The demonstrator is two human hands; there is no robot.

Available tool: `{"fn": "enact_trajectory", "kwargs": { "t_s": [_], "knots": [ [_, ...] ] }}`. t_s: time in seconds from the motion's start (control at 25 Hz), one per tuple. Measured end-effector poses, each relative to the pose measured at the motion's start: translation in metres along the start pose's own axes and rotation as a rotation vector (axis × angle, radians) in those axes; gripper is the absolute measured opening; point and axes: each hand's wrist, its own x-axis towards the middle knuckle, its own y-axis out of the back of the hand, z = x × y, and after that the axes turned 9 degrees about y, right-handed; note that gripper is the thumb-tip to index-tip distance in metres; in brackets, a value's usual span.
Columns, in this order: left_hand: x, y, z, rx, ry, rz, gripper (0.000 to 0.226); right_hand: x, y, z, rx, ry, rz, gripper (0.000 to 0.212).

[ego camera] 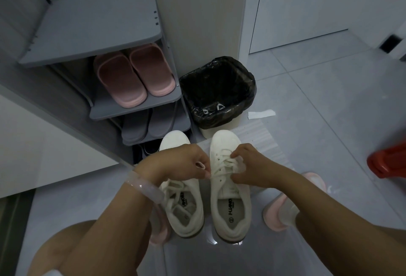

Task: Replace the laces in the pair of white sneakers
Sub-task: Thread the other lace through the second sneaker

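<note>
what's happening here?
A person crouches over a pair of white sneakers on the floor. Both hands work the laces of the right sneaker: the left hand pinches a lace, the right hand grips the laces near the tongue. The left sneaker is still laced.

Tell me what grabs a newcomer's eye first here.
Both hands, the left hand and the right hand, pinch the laces of the right-hand white sneaker in the centre, its partner beside it. Behind stand a black-lined bin and pink slippers on the grey rack.
</note>
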Motion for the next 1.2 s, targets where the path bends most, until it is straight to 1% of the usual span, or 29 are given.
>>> {"fn": "enact_trajectory", "kwargs": {
  "t_s": [0.04,0.08,0.12,0.16,0.2,0.24,0.28,0.32,0.36,0.4,0.44,0.48,0.52,0.56,0.6,0.64,0.68,0.72,0.76,0.8,0.84,0.88,0.92,0.96,1.0,1.04,1.12,1.16,1.2],
  "knots": [
    [0.0,0.0,0.001,0.009,-0.008,-0.016,0.007,0.0,0.0,0.0,0.001,-0.005,0.002,0.064],
    [0.001,0.001,0.001,0.0,-0.013,0.007,0.006,-0.001,0.0,-0.001,-0.002,-0.01,0.007,0.063],
    [0.003,0.001,0.001,-0.037,-0.014,0.078,0.007,-0.003,0.0,-0.003,-0.027,0.007,0.019,0.061],
    [0.006,0.0,0.003,-0.1,-0.014,0.184,0.007,-0.004,-0.001,-0.007,-0.063,0.053,0.031,0.056],
    [0.008,-0.001,0.005,-0.191,-0.021,0.301,0.006,-0.005,-0.001,-0.011,-0.07,0.135,0.047,0.046],
    [0.011,-0.003,0.008,-0.291,-0.042,0.405,0.003,-0.007,-0.001,-0.018,-0.009,0.216,0.067,0.03],
    [0.014,-0.005,0.009,-0.364,-0.073,0.488,0.003,-0.009,0.001,-0.025,0.153,0.257,0.099,0.017],
    [0.018,-0.008,0.009,-0.383,-0.092,0.564,0.013,-0.011,0.006,-0.033,0.375,0.237,0.162,0.013],
    [0.021,-0.013,0.008,-0.356,-0.094,0.641,0.024,-0.012,0.013,-0.037,0.587,0.182,0.273,0.016],
    [0.025,-0.017,0.007,-0.3,-0.076,0.729,0.031,-0.011,0.023,-0.036,0.771,0.111,0.442,0.019],
    [0.028,-0.021,0.006,-0.223,-0.046,0.812,0.033,-0.011,0.035,-0.033,0.89,0.035,0.642,0.02],
    [0.031,-0.025,0.004,-0.131,-0.004,0.827,0.032,-0.011,0.047,-0.026,0.915,-0.053,0.807,0.02],
    [0.033,-0.03,0.003,-0.037,0.047,0.745,0.03,-0.012,0.056,-0.016,0.839,-0.149,0.892,0.019],
    [0.036,-0.037,0.002,0.044,0.093,0.594,0.028,-0.012,0.062,-0.004,0.643,-0.249,0.872,0.017],
    [0.038,-0.044,0.003,0.101,0.119,0.421,0.025,-0.012,0.066,0.006,0.356,-0.344,0.73,0.015],
    [0.039,-0.05,0.004,0.143,0.13,0.287,0.02,-0.011,0.065,0.017,0.074,-0.405,0.511,0.02],
    [0.039,-0.053,0.004,0.199,0.126,0.213,0.015,-0.012,0.06,0.022,-0.168,-0.442,0.296,0.029],
    [0.039,-0.053,0.004,0.237,0.117,0.189,0.011,-0.012,0.053,0.022,-0.35,-0.445,0.151,0.039],
    [0.039,-0.05,0.003,0.229,0.099,0.192,0.011,-0.013,0.046,0.018,-0.468,-0.396,0.103,0.047],
    [0.038,-0.045,0.004,0.185,0.061,0.222,0.018,-0.012,0.039,0.011,-0.503,-0.268,0.118,0.052],
    [0.035,-0.038,0.006,0.109,0.016,0.272,0.022,-0.011,0.031,-0.001,-0.457,-0.099,0.103,0.054],
    [0.031,-0.031,0.009,0.012,-0.042,0.332,0.02,-0.01,0.021,-0.01,-0.326,0.051,0.07,0.054],
    [0.024,-0.023,0.011,-0.071,-0.101,0.382,0.014,-0.009,0.01,-0.021,-0.154,0.167,0.049,0.048],
    [0.019,-0.015,0.012,-0.116,-0.146,0.411,0.009,-0.01,0.0,-0.031,-0.008,0.245,0.05,0.036],
    [0.013,-0.008,0.011,-0.128,-0.17,0.42,0.009,-0.01,-0.004,-0.038,0.094,0.264,0.125,0.02],
    [0.009,-0.003,0.008,-0.13,-0.176,0.419,0.011,-0.007,-0.001,-0.04,0.21,0.25,0.269,0.009],
    [0.004,0.004,-0.001,-0.149,-0.136,0.418,0.014,-0.005,0.015,-0.037,0.509,0.132,0.634,0.019],
    [0.002,0.006,-0.006,-0.158,-0.103,0.411,0.016,-0.006,0.027,-0.036,0.718,0.07,0.789,0.021],
    [0.002,0.007,-0.011,-0.15,-0.072,0.4,0.018,-0.007,0.039,-0.036,0.925,0.024,0.898,0.018]
  ]
}}
